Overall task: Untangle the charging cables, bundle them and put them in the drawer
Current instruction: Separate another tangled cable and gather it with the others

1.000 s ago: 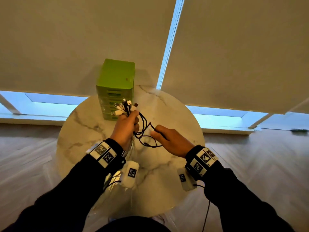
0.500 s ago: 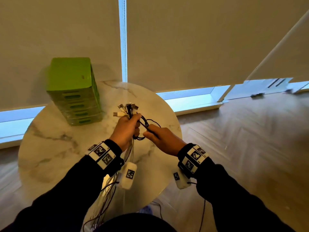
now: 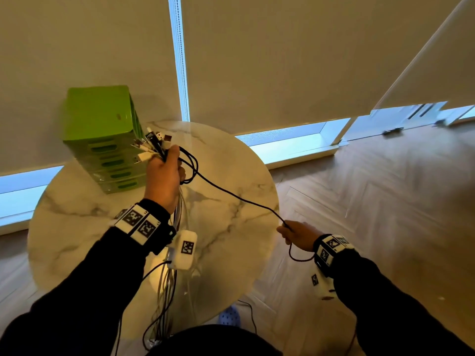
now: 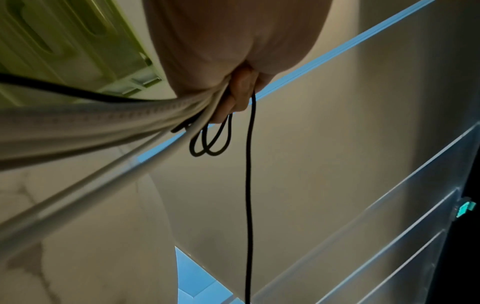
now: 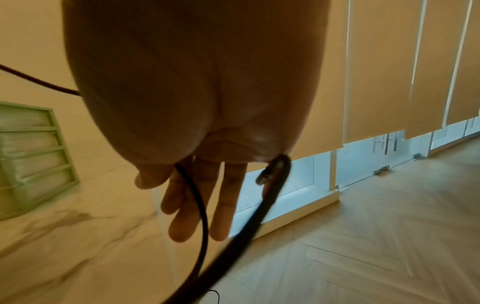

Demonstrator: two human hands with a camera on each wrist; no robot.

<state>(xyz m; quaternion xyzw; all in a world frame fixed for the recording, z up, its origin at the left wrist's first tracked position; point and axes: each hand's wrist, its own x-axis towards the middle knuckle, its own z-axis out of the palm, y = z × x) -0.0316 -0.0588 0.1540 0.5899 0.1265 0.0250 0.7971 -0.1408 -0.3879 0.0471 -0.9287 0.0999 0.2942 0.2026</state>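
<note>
My left hand (image 3: 164, 176) is raised over the table and grips a bundle of charging cables (image 3: 154, 145), whose plugs fan out above my fist. White and black cable lengths (image 3: 167, 291) hang below it past the table edge. In the left wrist view my fingers (image 4: 239, 96) curl round white cables (image 4: 103, 123) and small black loops (image 4: 207, 144). One black cable (image 3: 231, 195) stretches from the bundle to my right hand (image 3: 295, 233), which pinches it beyond the table's right edge. In the right wrist view the black cable (image 5: 202, 216) crosses my fingers (image 5: 182, 205), its plug (image 5: 267, 174) beside them.
A green drawer unit (image 3: 102, 140) with all its drawers closed stands at the back left of the round marble table (image 3: 231, 253). Blinds and low windows lie behind it. Wooden floor (image 3: 385, 201) spreads to the right, and a thin cable lies on the floor near my feet.
My right hand has moved away to the right and toward me, drawing one black cable out from the bundle. My left hand has risen a little with the bundle.
</note>
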